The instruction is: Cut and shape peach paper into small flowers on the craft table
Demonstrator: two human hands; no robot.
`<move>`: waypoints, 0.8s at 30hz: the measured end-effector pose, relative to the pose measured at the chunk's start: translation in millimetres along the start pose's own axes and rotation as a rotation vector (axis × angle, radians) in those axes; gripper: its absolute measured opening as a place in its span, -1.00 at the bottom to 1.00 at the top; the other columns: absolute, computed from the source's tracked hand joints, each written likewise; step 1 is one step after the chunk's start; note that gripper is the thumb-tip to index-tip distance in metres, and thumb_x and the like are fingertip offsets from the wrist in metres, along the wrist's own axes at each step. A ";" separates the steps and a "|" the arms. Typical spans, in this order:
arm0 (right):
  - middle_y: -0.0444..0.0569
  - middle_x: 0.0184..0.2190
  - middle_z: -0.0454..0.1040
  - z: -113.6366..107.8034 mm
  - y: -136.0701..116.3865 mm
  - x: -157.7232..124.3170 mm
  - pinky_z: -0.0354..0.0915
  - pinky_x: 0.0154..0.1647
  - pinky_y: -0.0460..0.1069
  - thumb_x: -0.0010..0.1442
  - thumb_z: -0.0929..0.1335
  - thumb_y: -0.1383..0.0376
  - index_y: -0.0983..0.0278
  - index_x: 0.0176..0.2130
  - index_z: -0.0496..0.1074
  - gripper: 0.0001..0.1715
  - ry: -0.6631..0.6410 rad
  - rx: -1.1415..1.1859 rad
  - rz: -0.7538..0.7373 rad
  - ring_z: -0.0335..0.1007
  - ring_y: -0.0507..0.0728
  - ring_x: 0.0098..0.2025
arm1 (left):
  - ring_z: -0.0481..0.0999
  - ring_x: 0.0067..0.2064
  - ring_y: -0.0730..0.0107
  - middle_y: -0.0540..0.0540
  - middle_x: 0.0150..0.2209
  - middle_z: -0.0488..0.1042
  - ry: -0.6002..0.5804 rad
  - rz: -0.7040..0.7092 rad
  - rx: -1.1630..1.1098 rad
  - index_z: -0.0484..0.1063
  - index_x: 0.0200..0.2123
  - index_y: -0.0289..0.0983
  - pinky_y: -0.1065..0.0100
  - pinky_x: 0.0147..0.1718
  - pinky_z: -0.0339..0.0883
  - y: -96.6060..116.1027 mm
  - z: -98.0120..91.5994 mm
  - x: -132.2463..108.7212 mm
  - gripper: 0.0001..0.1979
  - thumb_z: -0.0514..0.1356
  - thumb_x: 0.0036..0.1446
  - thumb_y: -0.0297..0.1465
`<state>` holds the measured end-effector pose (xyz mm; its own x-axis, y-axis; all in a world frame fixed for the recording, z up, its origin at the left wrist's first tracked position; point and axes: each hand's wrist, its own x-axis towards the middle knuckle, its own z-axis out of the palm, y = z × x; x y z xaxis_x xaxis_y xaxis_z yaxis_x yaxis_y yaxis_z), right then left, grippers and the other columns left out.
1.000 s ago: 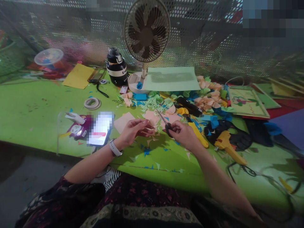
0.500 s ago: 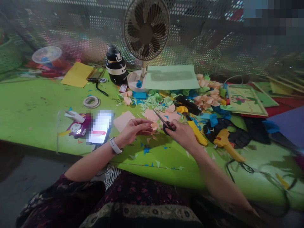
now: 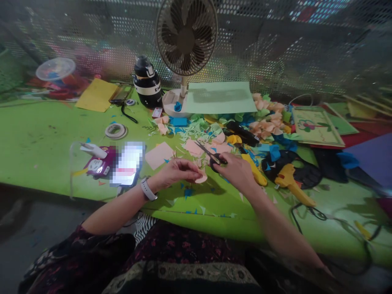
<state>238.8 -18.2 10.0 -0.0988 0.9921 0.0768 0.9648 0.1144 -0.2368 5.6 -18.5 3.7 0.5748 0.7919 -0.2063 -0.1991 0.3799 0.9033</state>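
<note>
My left hand (image 3: 180, 173) pinches a small rounded piece of peach paper (image 3: 202, 178) between thumb and fingers, holding it above the near part of the green table (image 3: 45, 151). My right hand (image 3: 239, 169) is closed around the black handles of the scissors (image 3: 210, 154), the blades pointing away from me and to the left, beyond the little piece and apart from it. I cannot tell how far the blades are parted.

Beneath and around my hands lie blue and pale scraps; a pinkish square of paper (image 3: 158, 156) rests just beyond my left hand. I wear a white-strapped watch (image 3: 148, 190) on my left wrist, and near it lies a lit phone (image 3: 128, 163), with a roll of tape (image 3: 116, 131) farther back. Just to the right of my right hand is a yellow-handled tool (image 3: 255, 170), then a yellow glue gun (image 3: 292, 185) against a black object whose kind I cannot make out. Beyond the scissors, cut green and peach pieces are heaped in front of a pale green sheet (image 3: 221, 97), a fan (image 3: 185, 38) and a black bottle (image 3: 147, 83).
</note>
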 end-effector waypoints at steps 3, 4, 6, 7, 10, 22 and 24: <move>0.06 -0.17 0.55 -2.2 -1.8 0.2 0.13 -0.36 -0.01 0.19 0.37 0.07 0.23 -0.25 0.50 -0.71 -0.027 -0.045 0.008 0.47 0.21 -0.22 | 0.53 -0.47 0.52 -0.11 -0.41 0.61 -0.122 -0.034 0.088 0.54 -0.43 -0.36 0.47 -0.45 0.42 0.7 2.3 -2.5 -0.73 0.49 -0.11 -0.33; 0.06 -0.20 0.56 -3.1 -2.6 0.5 0.11 -0.37 -0.01 0.18 0.38 0.07 0.23 -0.26 0.50 -0.71 -0.058 -0.058 0.025 0.47 0.22 -0.22 | 0.51 -0.48 0.53 -0.10 -0.43 0.60 -0.155 -0.046 0.123 0.53 -0.43 -0.37 0.48 -0.48 0.40 1.2 3.1 -3.2 -0.73 0.48 -0.09 -0.31; 0.03 -0.31 0.56 -4.8 -4.1 1.2 0.07 -0.40 -0.01 0.19 0.37 0.07 0.22 -0.29 0.49 -0.73 -0.136 -0.073 0.070 0.47 0.23 -0.26 | 0.48 -0.51 0.57 -0.08 -0.48 0.56 -0.198 -0.070 0.192 0.52 -0.43 -0.37 0.51 -0.51 0.35 2.2 4.6 -4.3 -0.72 0.46 -0.06 -0.29; 0.01 -0.37 0.56 -5.4 -4.4 1.6 0.05 -0.41 -0.01 0.19 0.37 0.08 0.22 -0.29 0.49 -0.74 -0.173 -0.073 0.094 0.46 0.23 -0.28 | 0.46 -0.52 0.58 -0.07 -0.49 0.55 -0.208 -0.077 0.219 0.52 -0.43 -0.37 0.52 -0.53 0.32 2.7 5.2 -4.6 -0.72 0.45 -0.04 -0.27; -0.01 -0.43 0.56 -7.6 -2.9 2.7 0.03 -0.44 -0.02 0.18 0.38 0.10 0.22 -0.27 0.48 -0.75 -0.239 -0.035 0.132 0.46 0.22 -0.32 | 0.45 -0.55 0.60 -0.03 -0.50 0.53 -0.180 -0.044 0.241 0.48 -0.45 -0.35 0.54 -0.57 0.30 4.0 6.2 -4.5 -0.70 0.43 -0.01 -0.24; -0.03 -0.36 0.57 -19.0 -23.8 -18.8 0.28 -0.46 -0.05 0.18 0.36 0.07 0.27 -0.23 0.50 -0.67 -0.274 0.836 -0.076 0.41 0.07 -0.43 | 0.55 -0.41 0.50 -0.08 -0.40 0.61 0.101 0.172 0.257 0.60 -0.31 -0.32 0.43 -0.36 0.48 -0.8 1.7 0.5 -0.77 0.40 0.02 -0.28; -0.04 -0.41 0.55 -12.8 -27.7 -19.9 0.27 -0.48 -0.06 0.16 0.38 0.05 0.28 -0.29 0.49 -0.67 -0.299 0.903 -0.084 0.39 0.06 -0.45 | 0.54 -0.39 0.50 -0.09 -0.38 0.62 0.118 0.212 0.297 0.62 -0.30 -0.30 0.44 -0.35 0.46 -1.7 0.9 1.1 -0.81 0.40 0.02 -0.32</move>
<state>217.2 -41.8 27.4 -0.3378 0.9366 -0.0936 0.4115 0.0575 -0.9096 7.3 -18.7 2.3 0.4471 0.8940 -0.0293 -0.0551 0.0602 0.9967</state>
